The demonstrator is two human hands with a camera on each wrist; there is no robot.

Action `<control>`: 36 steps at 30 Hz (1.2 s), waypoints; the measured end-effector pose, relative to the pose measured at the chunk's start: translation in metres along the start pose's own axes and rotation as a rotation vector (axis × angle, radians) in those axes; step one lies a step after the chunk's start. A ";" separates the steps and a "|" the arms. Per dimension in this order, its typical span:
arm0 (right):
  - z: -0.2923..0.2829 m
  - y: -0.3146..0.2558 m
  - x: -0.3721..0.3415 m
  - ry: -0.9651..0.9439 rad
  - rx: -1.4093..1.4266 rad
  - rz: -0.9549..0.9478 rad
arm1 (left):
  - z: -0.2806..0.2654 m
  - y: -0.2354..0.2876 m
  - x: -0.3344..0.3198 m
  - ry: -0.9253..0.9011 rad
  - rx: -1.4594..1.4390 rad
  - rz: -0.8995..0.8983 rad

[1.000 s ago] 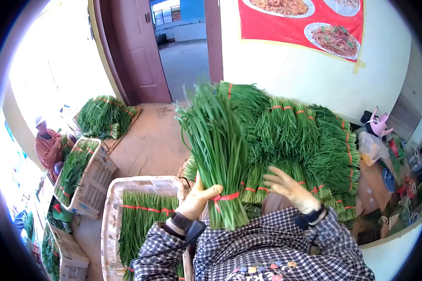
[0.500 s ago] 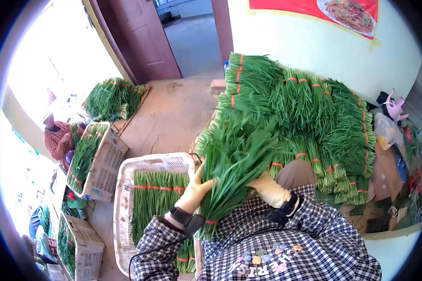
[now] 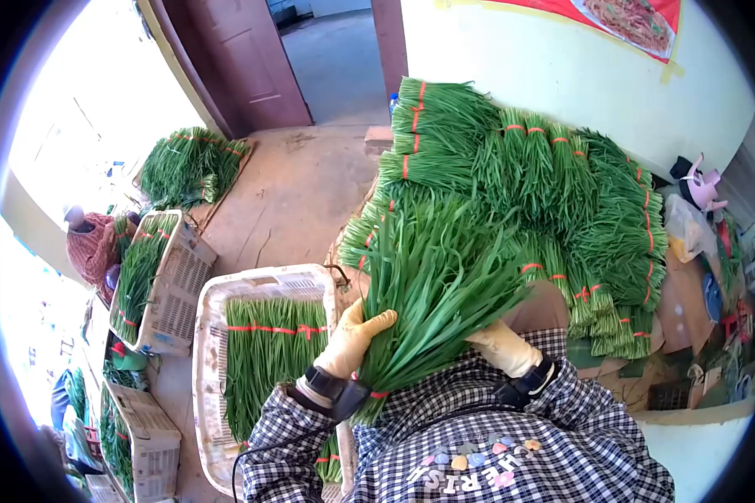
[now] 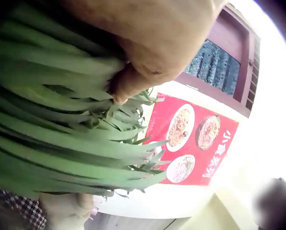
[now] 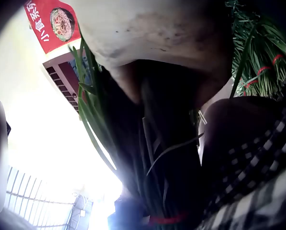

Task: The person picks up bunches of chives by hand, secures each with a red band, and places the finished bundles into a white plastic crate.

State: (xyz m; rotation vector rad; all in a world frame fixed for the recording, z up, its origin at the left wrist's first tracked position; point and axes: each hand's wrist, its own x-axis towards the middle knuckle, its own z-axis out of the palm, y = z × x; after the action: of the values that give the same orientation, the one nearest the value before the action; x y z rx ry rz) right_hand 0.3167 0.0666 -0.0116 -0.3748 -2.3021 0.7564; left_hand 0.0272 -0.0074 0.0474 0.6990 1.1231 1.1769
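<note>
One green leafy bundle (image 3: 445,289), tilted, gripped by the left hand (image 3: 352,339), thumb across its leaves. Right hand (image 3: 505,348) against its opposite side; fingers hidden, spread or curled cannot be told.

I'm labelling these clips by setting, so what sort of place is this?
Probably a produce packing room: banded green bundles heaped by the wall, a plastic crate holding more, and bare floor.

Leaves (image 3: 436,281) partly hide the right hand (image 3: 505,348) (head view crops the poster (image 3: 562,7)).
</note>
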 end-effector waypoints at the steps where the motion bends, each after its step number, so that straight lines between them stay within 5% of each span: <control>1: -0.002 0.000 0.002 0.000 0.003 -0.001 | 0.002 0.000 -0.002 0.011 0.018 0.034; 4: -0.013 -0.024 0.019 0.027 1.044 0.694 | 0.011 -0.001 -0.006 0.024 0.035 0.038; 5: -0.010 -0.016 0.016 0.027 1.047 0.693 | 0.014 -0.001 -0.007 0.037 0.032 0.052; 7: 0.001 0.004 0.002 -0.023 -0.074 0.055 | 0.019 -0.001 -0.007 0.021 0.052 0.044; 8: -0.008 -0.019 0.022 -0.082 0.432 0.450 | 0.024 0.002 -0.008 -0.002 0.199 0.064; 9: -0.003 -0.015 0.016 -0.082 0.436 0.451 | 0.026 0.003 -0.009 -0.027 0.348 0.083; 11: 0.019 0.008 -0.006 -0.004 0.691 0.286 | 0.019 0.003 -0.007 -0.033 0.533 0.155; 15: 0.046 0.053 -0.048 0.144 1.171 -0.065 | 0.019 0.020 -0.006 -0.085 0.549 0.020; 20: 0.043 0.051 -0.064 0.151 1.061 0.179 | 0.009 -0.002 0.002 -0.085 0.394 0.085; 30: 0.045 0.058 -0.070 0.201 0.853 0.347 | 0.015 0.004 -0.008 -0.055 0.282 0.094; 31: 0.045 0.060 -0.070 0.193 0.782 0.375 | 0.011 0.011 -0.014 -0.010 0.616 0.214; 33: 0.043 0.069 -0.072 0.147 0.546 0.439 | -0.020 -0.013 -0.016 -0.056 0.493 0.381; 36: 0.034 0.090 -0.076 -0.128 -0.083 0.457 | -0.035 -0.006 -0.049 -0.195 1.010 0.418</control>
State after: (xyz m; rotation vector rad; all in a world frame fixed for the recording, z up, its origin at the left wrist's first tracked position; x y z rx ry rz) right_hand 0.3543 0.0892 -0.1263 -0.9369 -2.3995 0.9258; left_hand -0.0033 -0.0596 0.0457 1.8487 1.4217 0.7808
